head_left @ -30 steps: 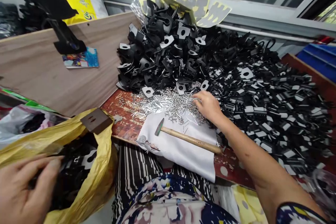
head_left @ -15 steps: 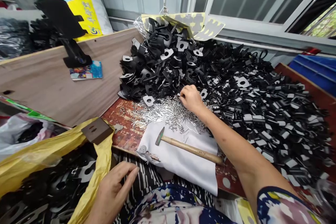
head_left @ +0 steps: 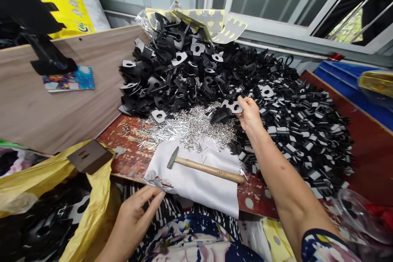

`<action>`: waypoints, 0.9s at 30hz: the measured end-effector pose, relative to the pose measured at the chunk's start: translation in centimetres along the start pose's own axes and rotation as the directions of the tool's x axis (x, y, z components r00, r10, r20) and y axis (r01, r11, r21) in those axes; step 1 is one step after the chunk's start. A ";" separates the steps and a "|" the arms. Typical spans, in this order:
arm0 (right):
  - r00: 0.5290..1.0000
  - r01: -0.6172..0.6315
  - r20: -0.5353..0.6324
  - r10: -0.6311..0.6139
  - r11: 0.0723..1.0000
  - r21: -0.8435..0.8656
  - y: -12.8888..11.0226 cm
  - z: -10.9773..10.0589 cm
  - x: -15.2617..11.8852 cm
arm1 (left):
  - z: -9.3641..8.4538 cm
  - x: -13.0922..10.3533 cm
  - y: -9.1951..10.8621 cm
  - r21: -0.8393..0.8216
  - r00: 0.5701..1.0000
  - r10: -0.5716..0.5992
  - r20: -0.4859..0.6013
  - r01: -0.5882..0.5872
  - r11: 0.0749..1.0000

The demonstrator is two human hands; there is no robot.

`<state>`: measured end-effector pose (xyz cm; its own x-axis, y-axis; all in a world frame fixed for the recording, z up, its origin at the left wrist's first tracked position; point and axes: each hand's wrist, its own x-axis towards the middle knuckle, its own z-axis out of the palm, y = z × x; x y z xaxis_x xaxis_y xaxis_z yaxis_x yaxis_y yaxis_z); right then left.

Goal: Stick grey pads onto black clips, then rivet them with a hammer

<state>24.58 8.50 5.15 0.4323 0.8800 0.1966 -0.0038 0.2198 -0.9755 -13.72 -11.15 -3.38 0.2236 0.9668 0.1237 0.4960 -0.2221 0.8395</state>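
Observation:
Between the thumb and fingers of my right hand (head_left: 250, 114) is a black piece with a grey holed face (head_left: 236, 107), held over the edge of the heap of black parts (head_left: 184, 73). Scattered silver pins (head_left: 190, 129) lie just left of it. My left hand (head_left: 138, 208) is low at the table's front edge, thumb and forefinger tips pressed together by the corner of a white cloth (head_left: 196, 190); whatever is pinched there, if anything, is too small to make out. A hammer (head_left: 208, 168) with a wooden handle rests on the cloth.
A yellow bag (head_left: 101, 208) of black parts stands at lower left, with a brown block (head_left: 89, 156) on its rim. Small black and grey pieces (head_left: 294, 139) are heaped on the right. A wooden board (head_left: 92, 61) rises at left; a blue crate (head_left: 340, 77) is at right.
My right hand has moved right from the pins and now holds a black holed piece. My left hand has shifted slightly toward the cloth corner, its fingertips together. The camera view has turned right.

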 end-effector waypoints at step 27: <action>0.929 0.370 0.351 -0.119 0.347 -0.862 1.4 -6.7 -12.7 | 5.1 4.6 4.4 -0.038 0.911 0.256 0.322 -0.258 0.965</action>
<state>25.17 -5.16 0.63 0.0856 0.9389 0.3333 0.9356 0.0393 -0.3509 -6.26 -8.31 -1.78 0.6011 0.7836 0.1573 0.3889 -0.4588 0.7989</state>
